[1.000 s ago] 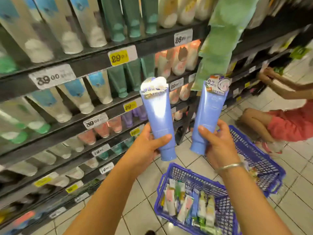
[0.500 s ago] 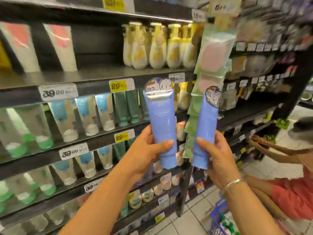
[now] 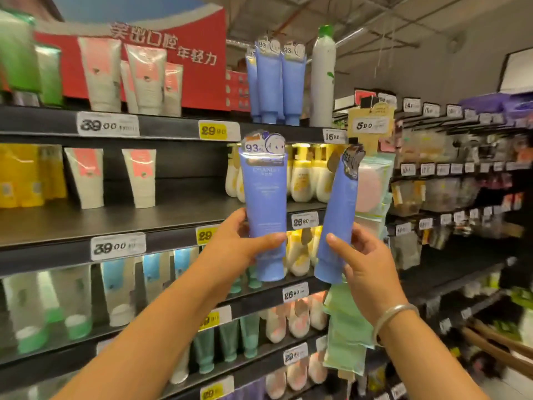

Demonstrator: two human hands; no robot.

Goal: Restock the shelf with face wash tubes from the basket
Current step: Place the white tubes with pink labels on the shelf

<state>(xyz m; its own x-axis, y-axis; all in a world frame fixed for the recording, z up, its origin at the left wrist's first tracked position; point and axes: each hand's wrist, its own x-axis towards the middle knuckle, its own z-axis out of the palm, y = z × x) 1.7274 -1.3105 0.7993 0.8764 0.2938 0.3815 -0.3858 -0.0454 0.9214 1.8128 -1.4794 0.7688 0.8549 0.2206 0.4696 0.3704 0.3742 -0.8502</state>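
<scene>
Two soft lavender-blue plastic face wash tubes are held up in front of the black metal shelving. The left-hand tube is gripped by the left hand, cap downward and printed face outward; the thumb is pressed across its lower front and the fingers are wrapped round its left edge. The right-hand tube is gripped low on its body by the right hand, thumb on the near face and fingers closed behind; it is tilted, its crimped end leaning to the right. Both are held near the cap, which is judged to leave the upper body free and the cap ready to be set down first.

The landmark is taken as the standing row of matching lavender-blue tubes on the top shelf. Both held tubes are below that row and well apart from it, level with the shelf beneath. A tall white bottle with a green cap stands just beside the row, to its right; bare shelf is seen to its left, before a yellow price label below. The cap-down orientation matches the row, so placement there is judged to be intended. The basket is not in view. Neither tube is yet shelved.
</scene>
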